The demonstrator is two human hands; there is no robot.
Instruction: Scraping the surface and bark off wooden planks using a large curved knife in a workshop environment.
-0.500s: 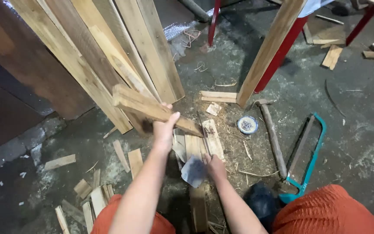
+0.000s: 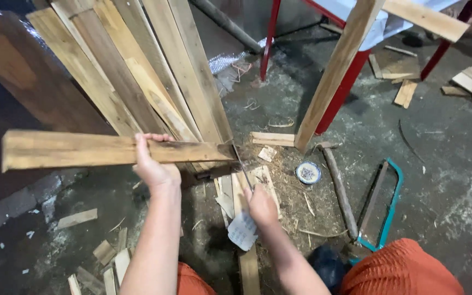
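One plank (image 2: 83,150) in left hand (image 2: 157,169)

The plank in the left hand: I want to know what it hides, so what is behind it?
Behind the plank stand leaning boards. Their lower ends and the floor there are covered by it and the left hand.

Right of your right hand (image 2: 261,206), the grey floor (image 2: 438,180) carries a teal hacksaw (image 2: 387,210), a hammer (image 2: 338,188), a round tin (image 2: 308,172) and wood offcuts (image 2: 271,139).
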